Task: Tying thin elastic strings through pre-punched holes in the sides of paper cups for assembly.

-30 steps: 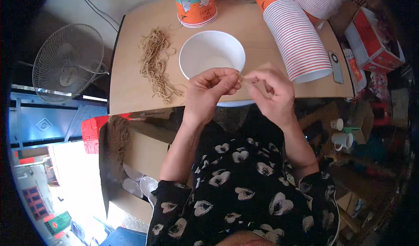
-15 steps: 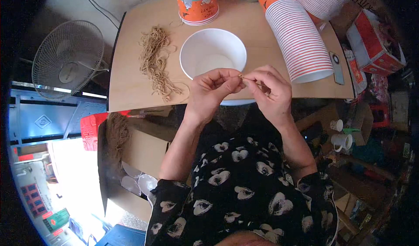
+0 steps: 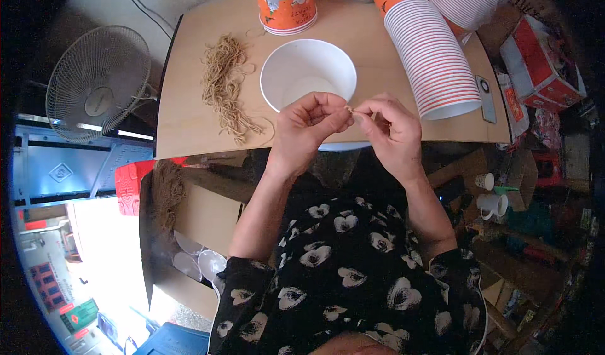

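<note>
My left hand [image 3: 306, 128] and my right hand [image 3: 392, 132] meet in front of a white paper bucket [image 3: 274, 81], both in a pinch. Between their fingertips shows a short bit of tan twine [image 3: 351, 110]; the rest of it is hidden by the fingers. The bucket's open mouth faces me near the table's front edge. Left of it lies a loose tangled heap of tan twine strands [image 3: 224, 84], with one strand curling toward my left wrist.
An orange printed bucket [image 3: 287, 11] stands behind. On the right lie a long nested stack of buckets [image 3: 435, 59] and a phone [image 3: 486, 100]. A fan [image 3: 99, 84] is left of the cardboard-topped table [image 3: 186, 125]; open cardboard boxes [image 3: 205, 210] sit below.
My hands stay almost in place, still pinching the twine. My left fingers have shifted slightly; the bucket and the twine heap have not moved noticeably.
</note>
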`<state>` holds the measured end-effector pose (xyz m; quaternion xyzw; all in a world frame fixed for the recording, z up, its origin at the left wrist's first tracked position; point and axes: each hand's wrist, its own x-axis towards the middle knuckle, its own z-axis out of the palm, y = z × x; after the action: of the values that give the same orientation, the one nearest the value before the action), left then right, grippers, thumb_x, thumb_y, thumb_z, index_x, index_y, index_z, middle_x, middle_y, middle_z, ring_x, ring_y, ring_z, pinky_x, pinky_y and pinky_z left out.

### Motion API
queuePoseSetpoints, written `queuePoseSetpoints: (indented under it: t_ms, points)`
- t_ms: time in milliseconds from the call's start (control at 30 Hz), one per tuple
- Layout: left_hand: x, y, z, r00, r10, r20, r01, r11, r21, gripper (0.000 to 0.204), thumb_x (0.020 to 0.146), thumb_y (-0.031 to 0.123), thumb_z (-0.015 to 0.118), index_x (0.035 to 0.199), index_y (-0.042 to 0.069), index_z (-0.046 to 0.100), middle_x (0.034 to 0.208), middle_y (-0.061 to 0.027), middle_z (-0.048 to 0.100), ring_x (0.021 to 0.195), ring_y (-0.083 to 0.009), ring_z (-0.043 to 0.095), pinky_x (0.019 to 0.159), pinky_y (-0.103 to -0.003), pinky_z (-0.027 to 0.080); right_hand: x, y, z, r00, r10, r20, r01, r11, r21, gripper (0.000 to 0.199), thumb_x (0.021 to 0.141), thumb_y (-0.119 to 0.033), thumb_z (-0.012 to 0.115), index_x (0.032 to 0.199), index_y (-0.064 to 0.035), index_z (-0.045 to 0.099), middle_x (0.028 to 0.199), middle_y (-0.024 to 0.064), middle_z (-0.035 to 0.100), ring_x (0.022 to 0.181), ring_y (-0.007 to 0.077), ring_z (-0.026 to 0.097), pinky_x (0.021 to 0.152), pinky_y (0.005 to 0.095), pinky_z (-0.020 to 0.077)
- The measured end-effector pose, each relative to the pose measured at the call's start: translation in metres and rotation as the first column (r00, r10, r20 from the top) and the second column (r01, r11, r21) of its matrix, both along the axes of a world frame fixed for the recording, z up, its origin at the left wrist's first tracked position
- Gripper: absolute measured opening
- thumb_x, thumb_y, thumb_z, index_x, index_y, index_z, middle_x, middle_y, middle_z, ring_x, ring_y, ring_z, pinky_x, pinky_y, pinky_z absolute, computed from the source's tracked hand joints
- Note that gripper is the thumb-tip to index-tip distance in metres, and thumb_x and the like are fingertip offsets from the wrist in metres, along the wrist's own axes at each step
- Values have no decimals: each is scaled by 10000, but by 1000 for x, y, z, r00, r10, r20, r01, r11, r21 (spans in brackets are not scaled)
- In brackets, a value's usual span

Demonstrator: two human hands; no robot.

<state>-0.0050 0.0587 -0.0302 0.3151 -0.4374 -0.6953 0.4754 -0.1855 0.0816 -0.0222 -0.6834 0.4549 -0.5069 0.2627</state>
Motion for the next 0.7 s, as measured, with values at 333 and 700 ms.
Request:
queuePoseSetpoints:
  t_ms: [333, 700]
  points:
    - [3, -3, -2, 1000, 9, -20, -8, 997, 79, 163, 901, 31, 674, 1051, -32, 671, 906, -94, 711, 831, -149, 694, 765, -255, 560, -4, 8, 18, 1000, 3, -2, -3, 990, 140, 207, 808, 49, 685, 1002, -17, 657, 839, 38, 615, 661, 88, 535, 579, 234, 429]
    - [2, -2, -2, 1000, -13, -22, 15, 997, 74, 145, 889, 16, 685, 1027, -26, 677, 899, -97, 714, 813, -147, 689, 762, -261, 557, -2, 4, 15, 996, 14, -85, -15, 1000, -19, 165, 775, 74, 702, 904, -20, 663, 840, 40, 631, 695, 100, 602, 521, 239, 431]
